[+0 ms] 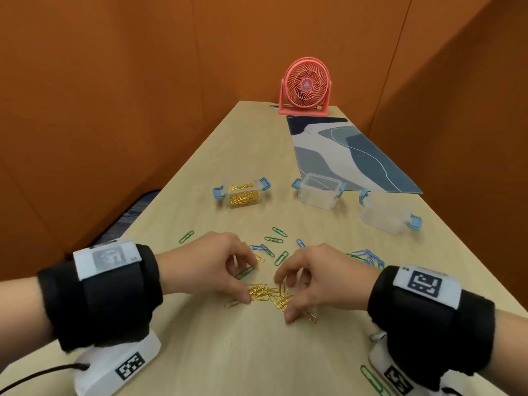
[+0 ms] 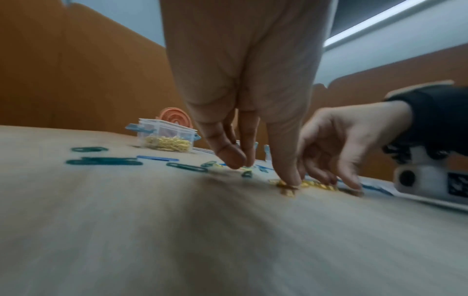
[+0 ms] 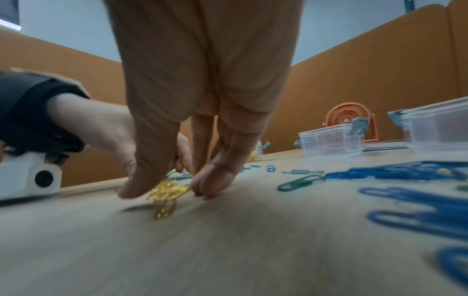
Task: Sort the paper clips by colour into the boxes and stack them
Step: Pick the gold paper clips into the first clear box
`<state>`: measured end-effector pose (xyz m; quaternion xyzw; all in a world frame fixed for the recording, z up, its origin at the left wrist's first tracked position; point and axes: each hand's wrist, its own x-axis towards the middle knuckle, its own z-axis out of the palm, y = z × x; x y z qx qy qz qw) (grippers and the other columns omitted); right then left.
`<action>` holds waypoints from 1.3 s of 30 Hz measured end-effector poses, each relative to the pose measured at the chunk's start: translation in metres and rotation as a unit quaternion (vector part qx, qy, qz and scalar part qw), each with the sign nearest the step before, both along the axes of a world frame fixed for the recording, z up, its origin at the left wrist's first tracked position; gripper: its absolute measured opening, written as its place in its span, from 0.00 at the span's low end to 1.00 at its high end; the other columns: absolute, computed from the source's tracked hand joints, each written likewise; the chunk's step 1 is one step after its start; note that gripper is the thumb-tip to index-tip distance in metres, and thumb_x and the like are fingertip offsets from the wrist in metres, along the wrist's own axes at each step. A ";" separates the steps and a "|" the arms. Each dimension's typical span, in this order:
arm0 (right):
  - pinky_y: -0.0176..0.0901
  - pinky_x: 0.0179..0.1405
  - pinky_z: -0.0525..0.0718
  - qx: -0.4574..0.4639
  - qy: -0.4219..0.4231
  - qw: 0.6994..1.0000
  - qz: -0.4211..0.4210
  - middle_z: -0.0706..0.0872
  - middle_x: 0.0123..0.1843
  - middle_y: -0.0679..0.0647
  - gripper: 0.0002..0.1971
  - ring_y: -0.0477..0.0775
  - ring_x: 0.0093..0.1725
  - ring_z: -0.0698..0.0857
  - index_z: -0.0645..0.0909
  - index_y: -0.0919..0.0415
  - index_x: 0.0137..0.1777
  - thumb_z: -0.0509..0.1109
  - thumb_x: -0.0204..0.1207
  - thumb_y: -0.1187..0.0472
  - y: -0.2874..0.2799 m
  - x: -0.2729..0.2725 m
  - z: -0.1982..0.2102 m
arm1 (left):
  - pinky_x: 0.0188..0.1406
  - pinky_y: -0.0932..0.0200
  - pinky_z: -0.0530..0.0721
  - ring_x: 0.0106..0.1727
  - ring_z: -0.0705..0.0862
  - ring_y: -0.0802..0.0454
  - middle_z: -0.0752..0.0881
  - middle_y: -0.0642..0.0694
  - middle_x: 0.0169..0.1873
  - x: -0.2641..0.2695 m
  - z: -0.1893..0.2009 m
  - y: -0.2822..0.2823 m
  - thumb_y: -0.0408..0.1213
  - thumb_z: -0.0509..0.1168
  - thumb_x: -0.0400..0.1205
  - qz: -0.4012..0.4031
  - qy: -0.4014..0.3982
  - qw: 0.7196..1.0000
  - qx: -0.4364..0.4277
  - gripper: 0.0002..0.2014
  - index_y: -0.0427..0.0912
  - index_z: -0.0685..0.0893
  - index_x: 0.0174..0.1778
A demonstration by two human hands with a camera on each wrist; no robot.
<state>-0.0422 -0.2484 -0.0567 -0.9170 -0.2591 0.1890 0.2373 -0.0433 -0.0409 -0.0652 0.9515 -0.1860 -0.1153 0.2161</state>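
A small heap of gold paper clips (image 1: 270, 295) lies on the wooden table (image 1: 228, 352) between both hands. My right hand (image 1: 284, 300) curls round the heap, thumb on the near side and fingertips on the far side; the clips (image 3: 167, 190) show between them. My left hand (image 1: 250, 281) hovers at the heap's left end, thumb tip (image 2: 288, 177) pressing on a gold clip, fingers loosely curved above a green clip (image 1: 244, 272). A clear box with gold clips (image 1: 243, 192) stands behind. Two empty clear boxes (image 1: 318, 194) (image 1: 384, 215) stand to the right.
Green clips (image 1: 275, 240) and blue clips (image 1: 367, 257) lie scattered behind and right of my hands; one green clip (image 1: 371, 380) lies near the front edge. A patterned mat (image 1: 343, 155) and a pink fan (image 1: 305, 87) sit at the far end. Orange partitions close in on both sides.
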 end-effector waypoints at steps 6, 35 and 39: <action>0.40 0.44 0.83 -0.077 0.020 0.996 -0.030 0.83 0.40 0.43 0.27 0.38 0.33 0.79 0.82 0.46 0.50 0.87 0.50 0.56 -0.028 -0.001 0.009 | 0.43 0.74 0.78 0.45 0.81 0.64 0.84 0.63 0.40 0.003 0.002 0.024 0.52 0.71 0.74 0.002 0.018 1.000 -0.012 0.06 0.63 0.87 0.46; 0.42 0.50 0.83 -0.010 -0.032 0.998 0.046 0.82 0.50 0.44 0.24 0.43 0.35 0.80 0.85 0.49 0.58 0.83 0.60 0.54 0.002 -0.007 -0.001 | 0.62 0.60 0.74 0.60 0.72 0.61 0.80 0.62 0.65 0.012 0.007 0.000 0.46 0.58 0.84 -0.134 -0.116 0.970 0.168 0.16 0.57 0.79 0.68; 0.37 0.46 0.80 -0.006 -0.035 0.998 0.055 0.81 0.49 0.46 0.25 0.39 0.33 0.77 0.85 0.50 0.59 0.83 0.60 0.54 0.011 -0.007 -0.003 | 0.64 0.64 0.71 0.62 0.70 0.60 0.78 0.58 0.67 0.014 0.005 -0.009 0.43 0.57 0.84 -0.142 -0.104 0.972 0.157 0.17 0.55 0.77 0.70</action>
